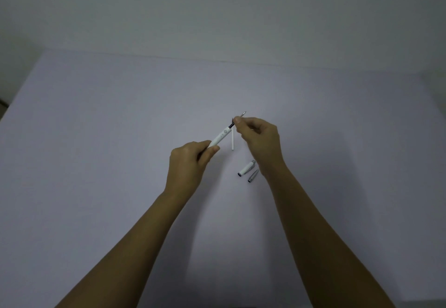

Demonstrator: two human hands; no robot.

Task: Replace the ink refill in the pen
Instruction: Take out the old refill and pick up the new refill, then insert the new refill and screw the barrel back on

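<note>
My left hand (pixel 190 162) grips the lower end of a white pen barrel (pixel 220 136) that points up and to the right. A dark ink refill (pixel 237 119) sticks out of the barrel's top end, its metal tip showing past my fingers. My right hand (pixel 259 138) pinches this refill between thumb and forefinger just beyond the barrel. A thin white refill (pixel 233 141) lies on the table below the barrel. A white pen cap (pixel 246 168) and a grey tip cone (pixel 253 176) lie on the table beside my right wrist.
The table (pixel 96 162) is covered in a plain pale lilac sheet and meets a bare wall at its far edge. Both forearms reach in from the bottom of the view.
</note>
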